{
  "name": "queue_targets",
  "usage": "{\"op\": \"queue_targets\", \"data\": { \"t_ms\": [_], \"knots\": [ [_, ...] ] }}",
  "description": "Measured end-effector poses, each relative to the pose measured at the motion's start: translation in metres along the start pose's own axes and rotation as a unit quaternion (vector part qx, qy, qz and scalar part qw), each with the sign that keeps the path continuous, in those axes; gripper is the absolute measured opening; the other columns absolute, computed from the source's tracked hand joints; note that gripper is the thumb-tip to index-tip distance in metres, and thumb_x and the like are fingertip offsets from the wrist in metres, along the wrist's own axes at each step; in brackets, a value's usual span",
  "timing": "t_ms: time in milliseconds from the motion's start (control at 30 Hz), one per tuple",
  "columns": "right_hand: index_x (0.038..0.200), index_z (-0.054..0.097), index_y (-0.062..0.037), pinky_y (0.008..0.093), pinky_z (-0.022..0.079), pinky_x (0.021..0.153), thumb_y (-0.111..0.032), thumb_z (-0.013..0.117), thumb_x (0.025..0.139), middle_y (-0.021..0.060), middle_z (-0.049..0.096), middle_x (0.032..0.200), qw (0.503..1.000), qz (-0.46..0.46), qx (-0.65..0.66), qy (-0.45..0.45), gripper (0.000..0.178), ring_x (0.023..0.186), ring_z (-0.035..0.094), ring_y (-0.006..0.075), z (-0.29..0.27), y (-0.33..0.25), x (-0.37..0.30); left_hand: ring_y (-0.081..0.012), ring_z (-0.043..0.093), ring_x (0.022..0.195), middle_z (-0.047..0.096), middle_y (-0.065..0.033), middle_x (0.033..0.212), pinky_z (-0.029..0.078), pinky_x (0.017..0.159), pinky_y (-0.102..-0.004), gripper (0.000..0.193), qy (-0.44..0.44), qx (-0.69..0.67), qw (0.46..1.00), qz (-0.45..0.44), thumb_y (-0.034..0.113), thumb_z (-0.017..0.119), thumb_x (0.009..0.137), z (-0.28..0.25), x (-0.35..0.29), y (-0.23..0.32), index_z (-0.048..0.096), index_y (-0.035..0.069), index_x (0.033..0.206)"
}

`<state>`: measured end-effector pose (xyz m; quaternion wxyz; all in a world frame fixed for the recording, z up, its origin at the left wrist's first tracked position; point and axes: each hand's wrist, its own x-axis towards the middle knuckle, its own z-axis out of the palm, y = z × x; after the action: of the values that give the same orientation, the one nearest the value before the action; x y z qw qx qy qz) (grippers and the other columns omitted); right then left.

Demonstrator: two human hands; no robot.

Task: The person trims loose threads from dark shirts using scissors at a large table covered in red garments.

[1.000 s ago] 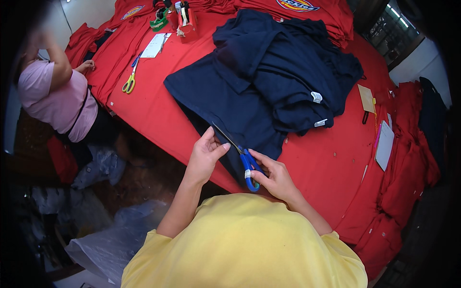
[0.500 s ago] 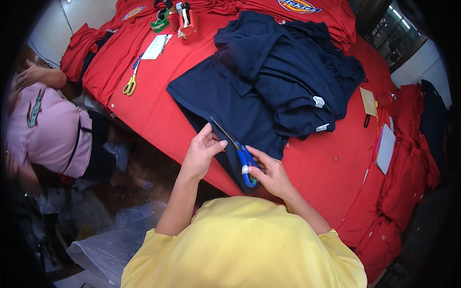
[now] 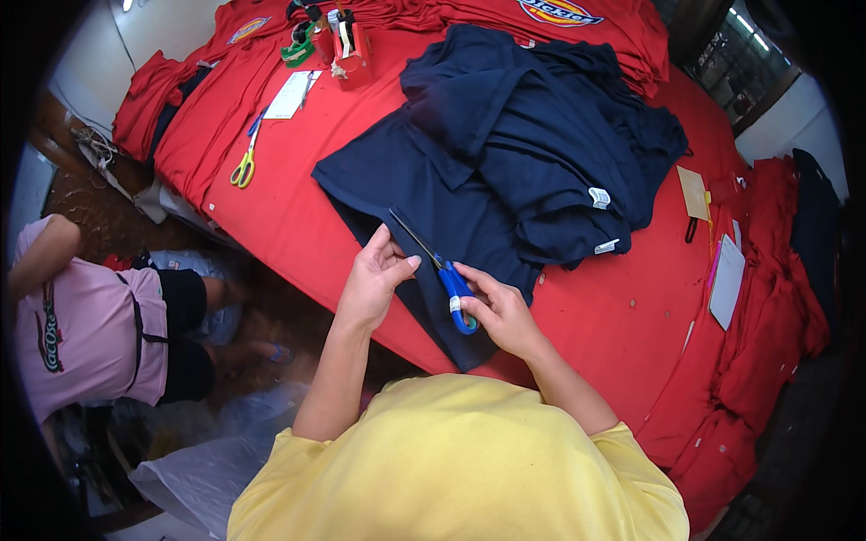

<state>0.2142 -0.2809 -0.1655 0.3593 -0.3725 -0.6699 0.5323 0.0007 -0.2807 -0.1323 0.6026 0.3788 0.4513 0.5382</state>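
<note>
In my right hand (image 3: 502, 313) is a pair of scissors (image 3: 457, 296) with blue handles. Their blades look closed and point up and to the left over the cloth. My left hand (image 3: 372, 278) grips the near left edge of a navy garment (image 3: 433, 212), thumb and forefinger at the fabric beside the blades. Below the scissors, part of the same garment hangs toward the table's near edge. The rest of the navy cloth (image 3: 550, 117) lies heaped beyond my hands, with small white labels (image 3: 599, 197) showing on its right side.
Red cloth (image 3: 613, 316) covers the table. Yellow-handled scissors (image 3: 244, 169), a white card (image 3: 291, 94) and a red tape dispenser (image 3: 352, 63) lie at the far left. At right are a clipboard-like white sheet (image 3: 725, 281) and red garments (image 3: 767, 298). A person in pink (image 3: 99, 329) is at left.
The scissors and both hands have shifted slightly up and left along the navy cloth. The person in pink has moved away from the table's left side, toward the lower left.
</note>
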Motion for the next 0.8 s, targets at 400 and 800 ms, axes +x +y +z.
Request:
{"op": "queue_targets", "data": {
  "t_ms": [400,800],
  "knots": [
    [0.135,0.049,-0.0024,0.0272,0.055,0.061,-0.012,0.058,0.092,0.0108,0.065,0.097,0.996,-0.084,-0.032,0.020,0.044,0.072,0.064,0.0135,0.007,0.011,0.014,-0.0074,0.056,0.086,0.061,-0.0013,0.098,0.046,0.077,-0.0236,0.035,0.039,-0.044,0.998,0.009,-0.003,0.056,0.088,-0.001,0.017,0.004,0.055,0.003,0.123],
    [0.135,0.049,-0.0026,0.0270,0.055,0.063,-0.011,0.059,0.092,0.0103,0.065,0.097,0.999,-0.022,-0.027,-0.005,0.045,0.073,0.064,0.0133,0.008,0.002,0.023,-0.0126,0.060,0.098,0.063,-0.0047,0.105,0.048,0.084,-0.0275,0.033,0.030,-0.114,0.992,0.049,-0.003,0.056,0.088,-0.024,0.032,0.000,0.057,0.004,0.121]
  ]
}}
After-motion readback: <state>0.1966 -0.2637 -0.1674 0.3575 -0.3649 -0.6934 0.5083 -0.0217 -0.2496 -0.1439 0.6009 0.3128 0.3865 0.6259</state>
